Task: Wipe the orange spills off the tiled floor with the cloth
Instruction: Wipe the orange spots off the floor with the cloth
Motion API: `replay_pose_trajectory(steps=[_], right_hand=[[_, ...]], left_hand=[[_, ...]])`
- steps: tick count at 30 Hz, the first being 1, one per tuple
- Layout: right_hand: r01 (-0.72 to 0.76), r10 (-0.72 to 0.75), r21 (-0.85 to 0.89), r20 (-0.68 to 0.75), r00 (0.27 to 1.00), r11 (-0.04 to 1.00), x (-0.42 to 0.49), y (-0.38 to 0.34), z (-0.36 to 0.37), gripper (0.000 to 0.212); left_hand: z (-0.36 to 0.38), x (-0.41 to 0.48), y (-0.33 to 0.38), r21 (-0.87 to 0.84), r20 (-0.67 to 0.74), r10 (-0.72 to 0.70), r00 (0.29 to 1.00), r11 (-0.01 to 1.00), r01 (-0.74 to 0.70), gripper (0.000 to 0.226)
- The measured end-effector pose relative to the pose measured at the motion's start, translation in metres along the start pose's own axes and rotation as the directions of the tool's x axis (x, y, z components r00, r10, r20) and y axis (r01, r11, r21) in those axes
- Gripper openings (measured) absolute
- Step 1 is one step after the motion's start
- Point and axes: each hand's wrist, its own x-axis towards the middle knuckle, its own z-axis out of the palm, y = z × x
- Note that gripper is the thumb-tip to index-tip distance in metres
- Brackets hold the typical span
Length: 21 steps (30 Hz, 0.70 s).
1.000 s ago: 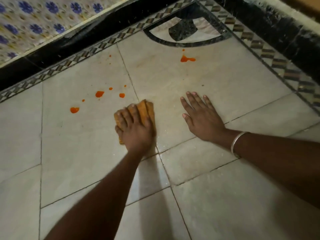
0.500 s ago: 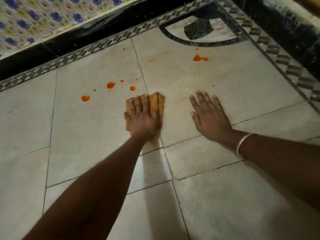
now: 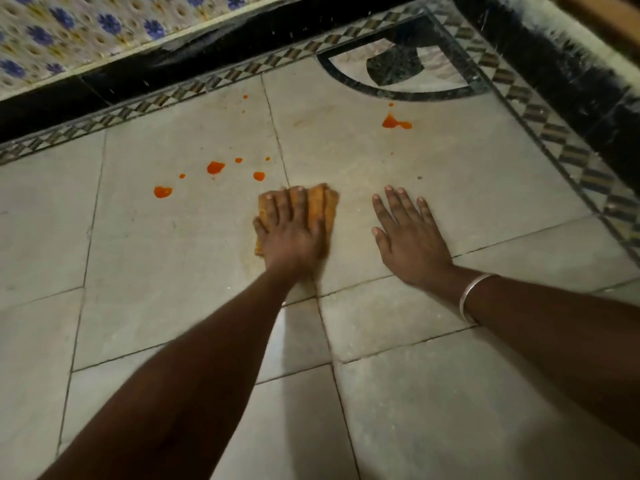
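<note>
The cloth is a folded orange-yellow pad lying flat on the pale tiled floor. It is pressed under the straight fingers of the left hand, its far edge showing just past the fingertips. Small orange spills lie scattered beyond and left of those fingers, untouched. A larger splash sits well beyond the fingertips of the right hand.

Pale grey square-tiled floor: stone-like, smooth, faint dull sheen, dark grout lines.
Folded orange-brown cloth under my left hand: woven fabric, coarse, ribbed, matt.
Bright orange spills: wet, glossy.
Black skirting band: polished-stone look, glossy, flecked white.
Blue-flowered wall tiles: glazed ceramic look, dimpled.
Thin silver bangle on my right wrist: metal, shiny.
</note>
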Motion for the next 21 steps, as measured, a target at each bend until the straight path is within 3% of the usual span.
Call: replay_pose_trajectory(steps=[3,5,9,13,17,21], right_hand=[[-0.004,0.004,0.009,0.000,1.000,1.000,0.000,0.000,0.000,0.066],[-0.009,0.009,0.007,0.001,1.000,1.000,0.000,-0.001,0.001,0.066],[-0.008,0.008,-0.012,0.012,1.000,1.000,0.000,-0.002,0.000,0.066],[0.001,0.000,-0.022,0.030,1.000,1.000,0.001,0.000,0.000,0.067],[-0.001,0.001,0.008,0.033,0.999,1.000,0.000,-0.001,-0.002,0.066],[-0.008,0.007,0.016,0.028,1.000,1.000,0.000,-0.002,-0.002,0.066]], left_hand=[[0.000,-0.024,-0.028,-0.053,-0.045,-0.156,0.987,0.987,0.153,0.069],[0.009,-0.066,-0.024,-0.063,-0.061,-0.187,0.980,0.981,0.183,0.070],[0.032,-0.128,0.024,-0.006,-0.021,-0.005,1.000,1.000,0.005,0.074],[0.026,-0.062,0.046,-0.014,-0.030,0.119,0.992,0.993,-0.120,0.070],[0.003,-0.004,0.005,0.001,-0.018,-0.047,0.999,0.999,0.048,0.070],[0.010,-0.046,-0.025,-0.057,-0.120,-0.223,0.967,0.974,0.218,0.069]])
